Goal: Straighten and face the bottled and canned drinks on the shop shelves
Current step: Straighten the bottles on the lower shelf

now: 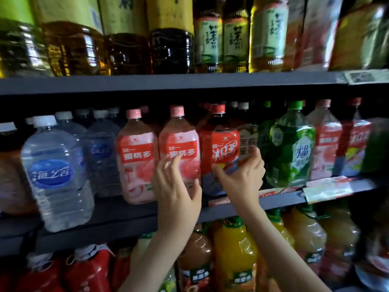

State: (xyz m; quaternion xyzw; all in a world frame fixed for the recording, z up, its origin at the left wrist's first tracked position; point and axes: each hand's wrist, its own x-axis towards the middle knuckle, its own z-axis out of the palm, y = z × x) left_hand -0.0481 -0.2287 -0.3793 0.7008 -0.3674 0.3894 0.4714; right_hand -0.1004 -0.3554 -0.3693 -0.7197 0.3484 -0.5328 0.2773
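"Two hands are working the middle row. Which bottle is being handled?"

"The right hand is grasping the red tea bottle, with thumb and fingers wrapping its lower body under the big lettering. The bottle is standing upright, and the shelf edge is running just below it."

"And the other one?"

"The left hand is hovering at the pink peach bottle, which is standing immediately left of the red tea bottle. Its fingers are spreading loosely across the label and not closing round anything. I cannot tell whether they are touching the plastic."

"How is the tea bottle likely handling?"

"Heavy, I am guessing. It is looking large and full, so it is probably resisting a one-handed lift. The thin plastic is likely giving under a squeeze, and the glossy sleeve is probably slipping. Gripping low and twisting the bottle on its base is looking safer than hauling it by the neck."

"Are the neighbours crowding it?"

"A green bottle is standing to the right of the red tea bottle, with a beige-labelled one sitting between them and further back. Finger room is looking tight on that side."
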